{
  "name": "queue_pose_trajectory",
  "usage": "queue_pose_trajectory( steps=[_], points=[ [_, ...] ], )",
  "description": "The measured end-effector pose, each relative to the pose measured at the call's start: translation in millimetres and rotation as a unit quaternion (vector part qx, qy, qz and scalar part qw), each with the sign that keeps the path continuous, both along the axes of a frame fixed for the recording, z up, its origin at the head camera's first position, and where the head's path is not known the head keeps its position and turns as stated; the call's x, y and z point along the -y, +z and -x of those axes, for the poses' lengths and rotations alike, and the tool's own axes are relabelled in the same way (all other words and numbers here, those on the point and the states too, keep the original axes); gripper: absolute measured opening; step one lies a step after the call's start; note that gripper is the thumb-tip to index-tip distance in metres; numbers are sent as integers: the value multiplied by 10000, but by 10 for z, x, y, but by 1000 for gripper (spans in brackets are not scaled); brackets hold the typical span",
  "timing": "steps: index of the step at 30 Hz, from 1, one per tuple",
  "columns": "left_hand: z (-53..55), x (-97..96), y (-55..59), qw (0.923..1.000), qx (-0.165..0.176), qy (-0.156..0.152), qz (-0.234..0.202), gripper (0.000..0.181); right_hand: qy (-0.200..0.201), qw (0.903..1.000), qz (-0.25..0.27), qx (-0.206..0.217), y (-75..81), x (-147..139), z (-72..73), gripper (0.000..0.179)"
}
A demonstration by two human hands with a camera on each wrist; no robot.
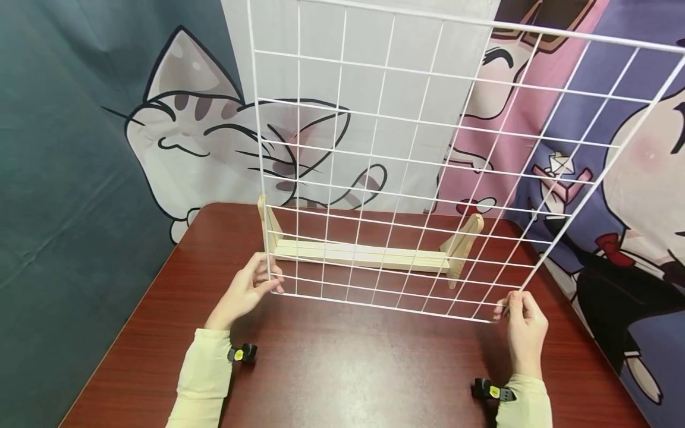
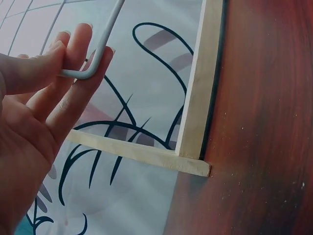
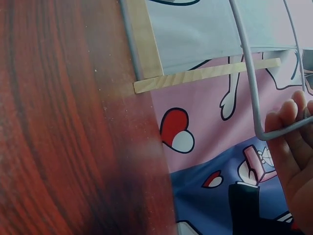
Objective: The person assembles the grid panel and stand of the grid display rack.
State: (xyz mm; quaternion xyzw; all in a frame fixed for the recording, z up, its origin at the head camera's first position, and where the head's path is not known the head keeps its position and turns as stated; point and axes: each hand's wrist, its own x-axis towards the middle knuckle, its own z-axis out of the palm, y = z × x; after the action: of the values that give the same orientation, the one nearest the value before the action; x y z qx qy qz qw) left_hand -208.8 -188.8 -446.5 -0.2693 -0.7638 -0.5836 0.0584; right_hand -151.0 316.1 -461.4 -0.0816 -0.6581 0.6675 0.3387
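A white wire grid (image 1: 401,193) of thin, evenly spaced bars forming open rectangles, with a thicker rim and rounded corners, is held up in front of a person, tilted, its upper left running out of the head view. The left hand (image 1: 248,288) pinches its lower left corner between thumb and fingers; the right hand (image 1: 523,330) has its thumb and fingers clamped on the lower right corner. The grid is raised above a glossy red-brown surface (image 1: 160,333).

Beyond it, a pale wooden stand (image 1: 358,254) rests near the back edge: a long bar between two upright end pieces. The wires cross in front of the stand, which shows through the gaps. Behind hangs a cloth (image 1: 187,160) printed with a smiling cartoon cat and other figures.
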Motion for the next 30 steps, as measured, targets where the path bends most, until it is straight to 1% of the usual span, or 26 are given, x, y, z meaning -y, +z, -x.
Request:
queue_pose_trajectory(
  steps=[4,10,11,16,19,22,25,30],
  points=[
    [-7,13,-3,9997,-231,110,36,35,30,10000,-52,14,1,-11,13,32],
    [10,23,-4,9985,-519,159,-40,34,-101,9973,-691,236,-3,-37,30,32],
    [15,26,-4,9983,-547,199,-24,33,-123,9963,-799,275,-3,-41,33,31],
    [27,41,6,9969,-624,471,109,32,-37,9957,-884,256,21,-41,45,30],
    [35,46,15,9962,-649,571,104,32,-26,9952,-944,245,47,-32,58,32],
    [47,50,26,9957,-676,635,55,33,-6,9945,-1018,234,92,-10,62,33],
    [62,56,37,9951,-727,669,-40,33,55,9935,-1127,170,173,42,37,32],
    [105,67,56,9929,-934,686,-256,32,139,9875,-1572,36,313,133,-9,30]
  ],
)
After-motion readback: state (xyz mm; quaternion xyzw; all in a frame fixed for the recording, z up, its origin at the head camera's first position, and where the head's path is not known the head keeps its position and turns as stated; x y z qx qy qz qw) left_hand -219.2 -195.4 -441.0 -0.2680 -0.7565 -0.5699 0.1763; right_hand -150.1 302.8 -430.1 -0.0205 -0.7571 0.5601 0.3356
